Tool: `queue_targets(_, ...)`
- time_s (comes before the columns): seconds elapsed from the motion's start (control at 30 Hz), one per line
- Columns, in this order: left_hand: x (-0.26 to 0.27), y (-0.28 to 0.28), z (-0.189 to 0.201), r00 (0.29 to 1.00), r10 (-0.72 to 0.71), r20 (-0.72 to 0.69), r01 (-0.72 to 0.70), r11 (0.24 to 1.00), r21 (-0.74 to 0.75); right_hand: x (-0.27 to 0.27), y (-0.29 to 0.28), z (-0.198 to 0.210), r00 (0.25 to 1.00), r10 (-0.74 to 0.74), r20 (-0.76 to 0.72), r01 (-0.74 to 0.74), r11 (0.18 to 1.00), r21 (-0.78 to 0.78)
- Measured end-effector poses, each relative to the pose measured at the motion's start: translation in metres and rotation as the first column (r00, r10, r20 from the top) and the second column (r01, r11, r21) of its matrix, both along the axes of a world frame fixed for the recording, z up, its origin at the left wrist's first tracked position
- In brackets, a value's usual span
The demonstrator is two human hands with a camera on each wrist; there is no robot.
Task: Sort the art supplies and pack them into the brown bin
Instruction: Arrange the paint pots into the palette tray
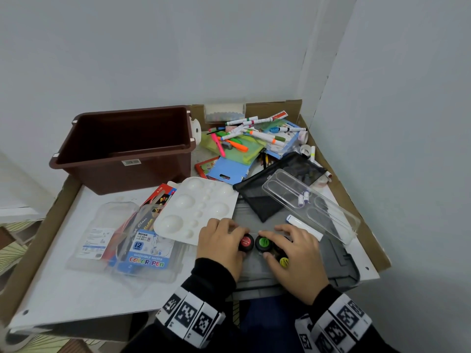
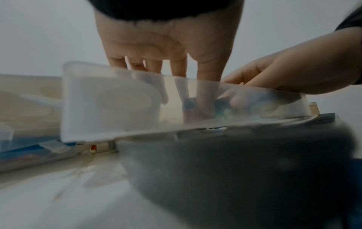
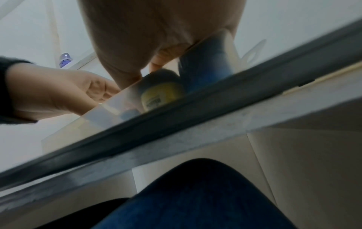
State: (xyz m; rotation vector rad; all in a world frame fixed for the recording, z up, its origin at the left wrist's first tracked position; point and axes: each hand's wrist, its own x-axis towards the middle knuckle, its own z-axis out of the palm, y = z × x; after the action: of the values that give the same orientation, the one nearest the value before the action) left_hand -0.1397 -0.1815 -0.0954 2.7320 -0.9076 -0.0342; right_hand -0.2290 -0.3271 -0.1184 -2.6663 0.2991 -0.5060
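Two hands, left hand (image 1: pixel 221 244) on red-capped jar (image 1: pixel 246 242), right hand (image 1: pixel 295 253) on green-capped jar (image 1: pixel 263 242)

Left hand (image 1: pixel 221 247): palm down at about 6 o'clock in the head view, fingers (image 1: pixel 216 223) curled forward, reaching toward 12 o'clock.
Right hand (image 1: pixel 297 258): palm down just to the 3 o'clock side of the left, fingers (image 1: pixel 285 228) spread and bent, thumb pointing toward 9 o'clock.
Sleeves: black, covering both forearms.
Wrists: banded with black-and-white marker cuffs.

Head view looks down from above; wrist views (low, close) share the paint pots (image 1: pixel 254 242).
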Motion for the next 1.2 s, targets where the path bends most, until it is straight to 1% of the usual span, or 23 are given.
queue_targets(0.07,0.0,0.0,0.001,0.999,-0.037,0.026,0.037,0.999,0.008,0.0,-0.002,-0.001,1.0,0.014,0.0,-0.014,1.0,0.017)
queue_targets(0.17,0.004,0.001,0.0,0.997,-0.077,0.007,0.077,0.995,0.071,0.002,-0.006,-0.001,0.999,0.053,0.009,-0.053,0.998,0.036)
queue_targets(0.37,0.002,0.005,0.0,0.999,-0.045,0.015,0.043,0.993,0.111,0.007,-0.015,0.002,0.987,0.155,-0.033,-0.154,0.988,0.019)
queue_targets(0.5,0.002,0.007,0.001,1.0,-0.024,0.012,0.022,0.992,0.125,0.011,-0.017,0.005,0.98,0.19,-0.066,-0.189,0.982,0.016)
queue_targets(0.6,0.001,0.007,0.002,1.0,-0.026,-0.015,0.027,0.993,0.115,0.012,-0.017,0.006,0.977,0.201,-0.076,-0.2,0.98,0.023)
queue_targets(0.67,0.002,0.009,0.003,0.997,-0.044,-0.06,0.05,0.993,0.108,0.011,-0.019,0.007,0.971,0.219,-0.099,-0.216,0.975,0.043)
queue_targets(0.73,0.002,0.012,0.005,0.99,-0.073,-0.117,0.081,0.995,0.064,0.01,-0.021,0.008,0.955,0.249,-0.162,-0.239,0.968,0.079)
queue_targets(0.83,0.004,0.015,0.014,0.977,-0.111,-0.18,0.099,0.992,-0.072,0.009,-0.029,0.014,0.905,0.32,-0.282,-0.294,0.947,0.13)
queue_targets(0.9,0.006,0.015,0.025,0.968,-0.136,-0.212,0.107,0.984,-0.143,0.01,-0.035,0.024,0.874,0.363,-0.323,-0.32,0.93,0.182)
queue_targets(1.0,0.018,0.011,0.049,0.962,-0.172,-0.214,0.12,0.965,-0.235,0.017,-0.05,0.048,0.855,0.412,-0.314,-0.337,0.903,0.268)
queue_targets(1.07,0.035,0.002,0.067,0.96,-0.207,-0.188,0.149,0.948,-0.282,0.026,-0.064,0.066,0.867,0.418,-0.27,-0.329,0.889,0.318)
queue_targets(1.13,0.058,-0.014,0.083,0.962,-0.222,-0.162,0.17,0.945,-0.281,0.042,-0.078,0.084,0.902,0.384,-0.2,-0.303,0.89,0.34)
queue_targets(1.2,0.088,-0.036,0.094,0.971,-0.196,-0.138,0.164,0.963,-0.216,0.065,-0.093,0.097,0.926,0.342,-0.159,-0.288,0.914,0.286)
